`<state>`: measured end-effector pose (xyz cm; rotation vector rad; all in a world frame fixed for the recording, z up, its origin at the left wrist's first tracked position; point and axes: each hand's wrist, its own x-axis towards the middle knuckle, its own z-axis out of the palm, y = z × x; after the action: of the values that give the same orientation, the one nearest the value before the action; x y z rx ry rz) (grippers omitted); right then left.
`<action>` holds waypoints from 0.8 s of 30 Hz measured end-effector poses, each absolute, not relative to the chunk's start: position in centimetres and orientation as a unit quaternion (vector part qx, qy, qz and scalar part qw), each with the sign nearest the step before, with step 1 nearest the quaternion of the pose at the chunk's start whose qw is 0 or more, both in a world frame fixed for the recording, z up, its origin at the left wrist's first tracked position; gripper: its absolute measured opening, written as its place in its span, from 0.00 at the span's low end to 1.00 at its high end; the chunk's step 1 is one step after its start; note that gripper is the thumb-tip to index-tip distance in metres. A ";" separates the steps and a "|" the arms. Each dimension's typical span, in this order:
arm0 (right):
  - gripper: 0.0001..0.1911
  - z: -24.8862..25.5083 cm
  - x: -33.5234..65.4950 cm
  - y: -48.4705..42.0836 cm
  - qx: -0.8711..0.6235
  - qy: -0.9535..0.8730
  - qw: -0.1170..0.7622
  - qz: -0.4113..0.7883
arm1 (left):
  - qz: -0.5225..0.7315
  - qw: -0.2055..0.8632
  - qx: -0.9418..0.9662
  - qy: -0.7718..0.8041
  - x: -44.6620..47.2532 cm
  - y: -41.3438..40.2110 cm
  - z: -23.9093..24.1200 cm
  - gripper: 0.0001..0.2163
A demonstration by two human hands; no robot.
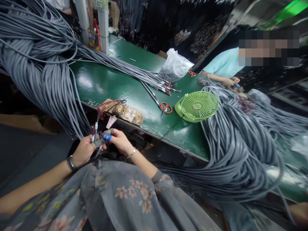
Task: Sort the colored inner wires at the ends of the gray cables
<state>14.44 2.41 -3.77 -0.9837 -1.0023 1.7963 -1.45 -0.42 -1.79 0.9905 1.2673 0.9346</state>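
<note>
My left hand (84, 150) is closed around grey cables (96, 130) whose stripped ends point up and show thin coloured wires. Grey wrapping covers some of its fingers. Close against it, my right hand (120, 141) has thumb and fingers pinched together at the thin wires (100, 132) of a cable end; a blue wrap covers the thumb. The exact grip point is partly hidden by the fingers. Just beyond the hands, a taped brown block (127, 114) with red and black leads lies along the table edge.
On the green table (101, 85) lie orange-handled scissors (166, 108), a green fan (198, 106), a row of cable ends (144, 75) and a clear plastic bag (174, 64). Big cable bundles hang at left (55, 77) and right (231, 144). A co-worker (223, 64) handles cables across the table.
</note>
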 end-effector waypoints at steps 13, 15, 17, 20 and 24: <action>0.22 -4.3 14.3 1.9 -0.417 -0.434 0.434 0.671 | 0.446 0.588 0.358 0.572 -1.0 -0.3 -1.3 0.21; 0.22 -4.1 14.3 1.9 -0.418 -0.434 0.434 0.670 | 0.449 0.589 0.351 0.573 -0.9 -0.3 -1.2 0.21; 0.22 -3.8 14.2 2.1 -0.421 -0.435 0.431 0.669 | 0.448 0.589 0.355 0.572 -0.9 -0.3 -1.1 0.21; 0.22 -3.4 14.0 2.4 -0.424 -0.439 0.414 0.675 | 0.437 0.589 0.366 0.572 -0.8 -0.4 -1.1 0.20; 0.21 -3.2 13.9 2.7 -0.436 -0.445 0.390 0.678 | 0.423 0.584 0.392 0.572 -0.9 -0.5 -1.2 0.18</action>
<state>13.89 2.66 -3.20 -1.1092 -1.1320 1.7223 -0.93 -0.50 -1.19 0.9151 1.3343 0.9872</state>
